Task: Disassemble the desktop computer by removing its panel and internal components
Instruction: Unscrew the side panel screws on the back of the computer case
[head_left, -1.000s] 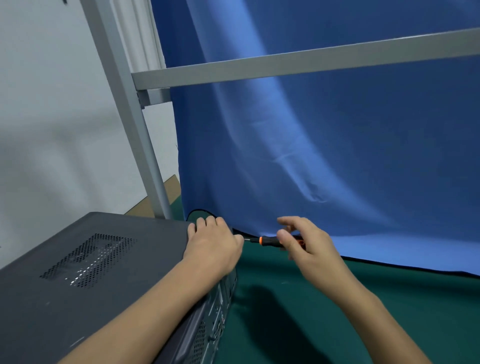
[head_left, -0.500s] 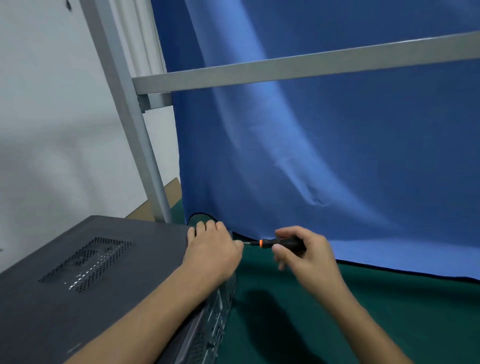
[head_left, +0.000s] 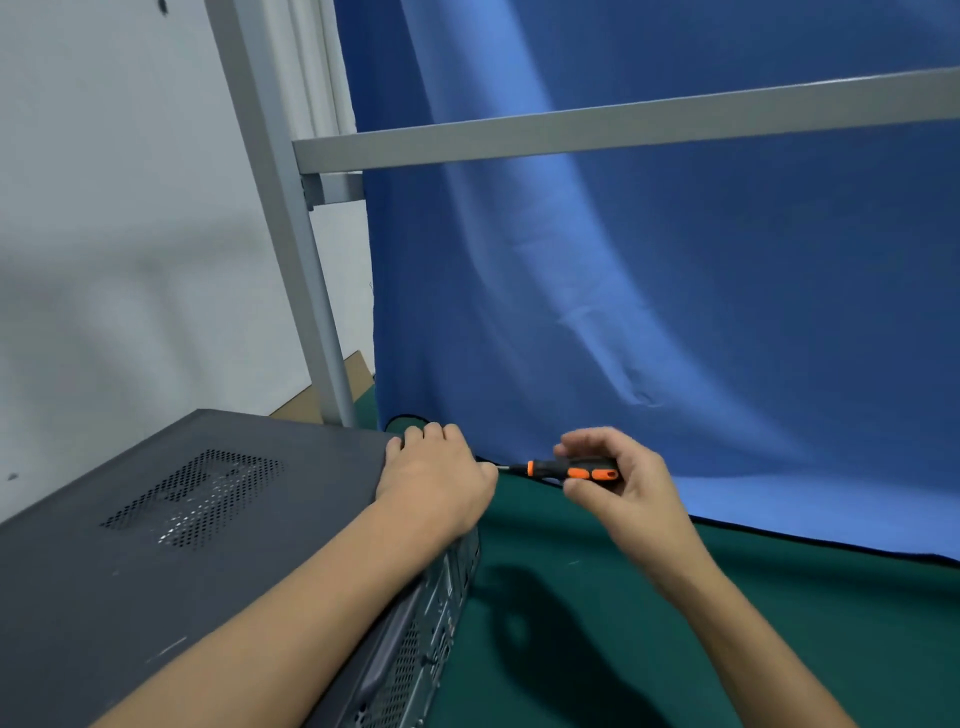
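Blue cloth backdrop (head_left: 675, 286), grey metal frame (head_left: 623, 127), green mat (head_left: 779, 623), white wall (head_left: 130, 208), cardboard piece (head_left: 332, 389)

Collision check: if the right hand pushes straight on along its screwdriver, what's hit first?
Probably the left hand, gripping the computer case corner. The screwdriver in the right hand points left, tip at that hand; any contact with the case is hidden.
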